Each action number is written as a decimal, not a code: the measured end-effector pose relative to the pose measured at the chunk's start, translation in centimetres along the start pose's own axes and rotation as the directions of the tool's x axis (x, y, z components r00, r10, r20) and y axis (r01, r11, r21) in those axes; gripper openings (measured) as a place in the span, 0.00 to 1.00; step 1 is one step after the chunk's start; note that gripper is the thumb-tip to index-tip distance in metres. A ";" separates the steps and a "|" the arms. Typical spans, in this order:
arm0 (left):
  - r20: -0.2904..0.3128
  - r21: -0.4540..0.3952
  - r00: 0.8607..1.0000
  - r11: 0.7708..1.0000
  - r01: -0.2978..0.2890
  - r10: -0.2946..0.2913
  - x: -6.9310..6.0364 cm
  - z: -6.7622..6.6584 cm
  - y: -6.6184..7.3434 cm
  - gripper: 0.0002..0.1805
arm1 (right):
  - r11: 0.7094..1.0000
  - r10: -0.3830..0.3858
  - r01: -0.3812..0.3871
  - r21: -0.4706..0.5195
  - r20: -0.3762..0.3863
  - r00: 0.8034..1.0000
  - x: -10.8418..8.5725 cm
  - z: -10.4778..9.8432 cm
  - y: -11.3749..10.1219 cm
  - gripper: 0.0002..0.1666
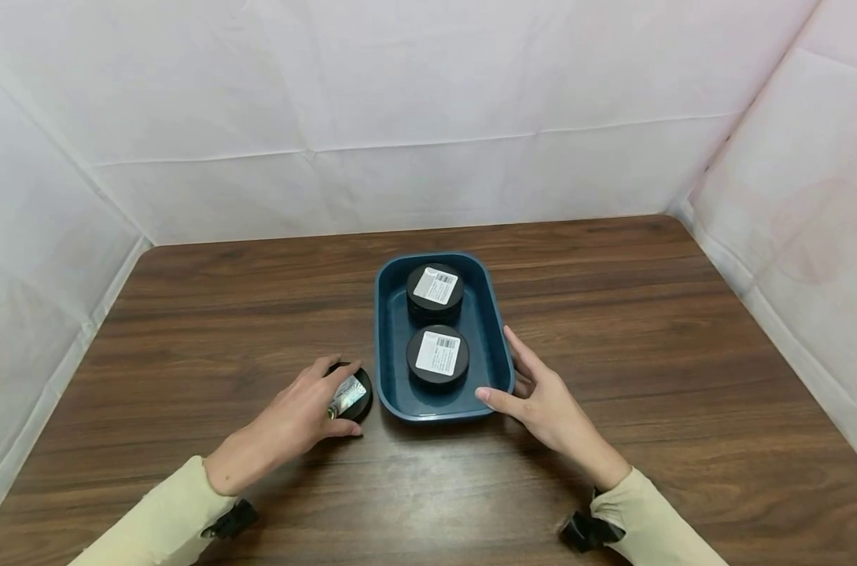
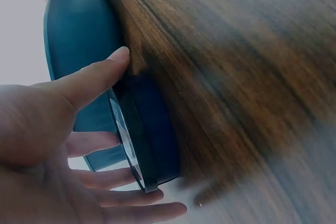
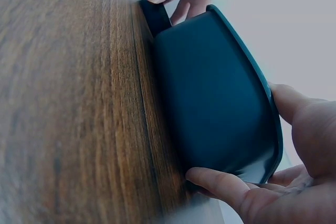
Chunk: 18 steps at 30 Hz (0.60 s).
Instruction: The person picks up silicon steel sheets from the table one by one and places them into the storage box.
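Observation:
On the table just left of the blue tray (image 1: pixel 388 338) lies a round black container (image 2: pixel 152 135) with a shiny label on top. My left hand (image 1: pixel 294 413) spans this container, thumb at its near side and fingers over and around the other side. At the tray's near right corner, my right hand (image 1: pixel 552 405) grips the rim with the thumb on top and the fingers against the outer wall. Inside the tray, a labelled black container (image 1: pixel 439 381) sits in front of another black container (image 1: pixel 435 306), which looks taller or stacked.
The brown wooden table (image 1: pixel 259 314) is bordered by white sheeting (image 1: pixel 414 189) behind and at both sides. A dark strap (image 1: pixel 233 519) shows at the left cuff, and a similar black device (image 1: pixel 587 532) at the right one.

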State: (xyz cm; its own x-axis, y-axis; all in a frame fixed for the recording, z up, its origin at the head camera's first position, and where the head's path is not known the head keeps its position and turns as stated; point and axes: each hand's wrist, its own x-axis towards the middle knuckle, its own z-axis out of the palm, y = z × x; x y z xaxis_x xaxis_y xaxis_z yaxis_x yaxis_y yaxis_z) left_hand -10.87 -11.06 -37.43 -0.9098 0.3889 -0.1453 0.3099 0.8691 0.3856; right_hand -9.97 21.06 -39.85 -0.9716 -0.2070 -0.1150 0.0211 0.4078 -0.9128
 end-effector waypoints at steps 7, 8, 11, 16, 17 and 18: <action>0.007 0.020 1.000 1.000 0.010 -0.010 0.0 0.0 0.0 0.44 | 1.000 -0.004 0.004 0.004 0.002 1.000 0.0 0.0 0.1 0.56; 0.006 0.022 1.000 1.000 0.010 -0.010 0.0 0.0 -0.1 0.44 | 1.000 -0.005 0.005 0.003 0.000 1.000 0.1 0.0 0.1 0.56; -0.001 0.020 1.000 1.000 0.012 -0.012 0.0 0.0 -0.1 0.44 | 1.000 -0.009 0.009 -0.002 -0.003 1.000 0.1 0.0 0.1 0.56; -0.010 0.014 1.000 1.000 0.016 -0.016 -0.1 0.0 -0.2 0.44 | 1.000 -0.006 0.006 -0.002 -0.002 1.000 0.1 0.0 0.2 0.56; -0.011 0.014 1.000 1.000 0.016 -0.016 -0.1 0.0 -0.2 0.44 | 1.000 -0.006 0.006 -0.002 -0.002 1.000 0.1 0.0 0.2 0.56; -0.011 0.013 1.000 1.000 0.016 -0.016 -0.1 0.0 -0.2 0.44 | 1.000 -0.006 0.006 -0.002 -0.001 1.000 0.1 0.0 0.2 0.56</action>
State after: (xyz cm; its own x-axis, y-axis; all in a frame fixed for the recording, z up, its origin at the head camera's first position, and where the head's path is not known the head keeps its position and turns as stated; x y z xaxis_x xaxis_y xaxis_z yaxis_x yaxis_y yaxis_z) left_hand -10.82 -11.25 -37.50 -0.9176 0.3714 -0.1418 0.2986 0.8794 0.3709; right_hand -10.04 21.09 -40.05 -0.9718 -0.2090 -0.1088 0.0145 0.4081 -0.9128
